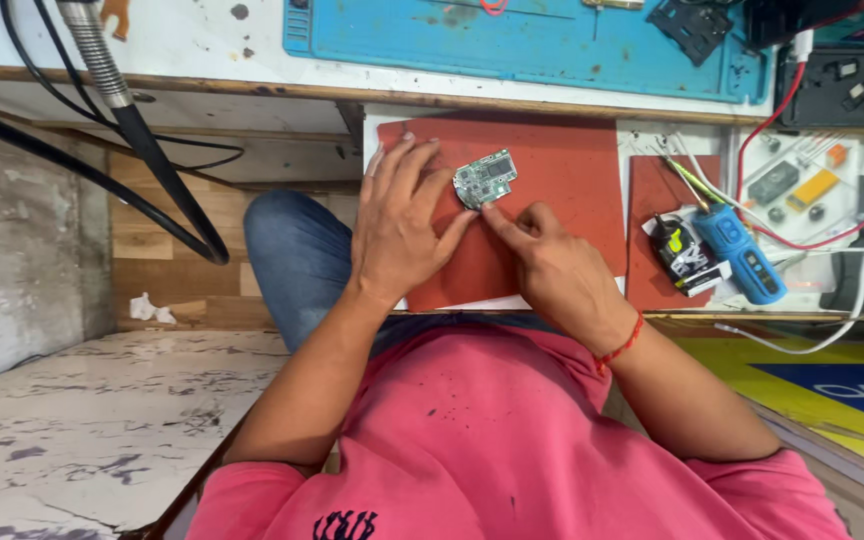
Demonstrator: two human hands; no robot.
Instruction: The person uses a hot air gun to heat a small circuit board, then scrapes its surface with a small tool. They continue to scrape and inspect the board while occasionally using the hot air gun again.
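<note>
A blue work mat point(542, 45) lies along the far side of the bench, and a smaller red pad point(652, 250) near its right end carries a blue handheld tool point(742, 250) beside a small black and yellow gadget point(680, 252). Red and white wires point(832, 235) trail over a white tray of small parts point(802, 185) (too small to tell apart). At the left a flexible metal hose point(92, 50) runs into black cables point(167, 195), above a crumpled white scrap point(150, 310) on the floor.
</note>
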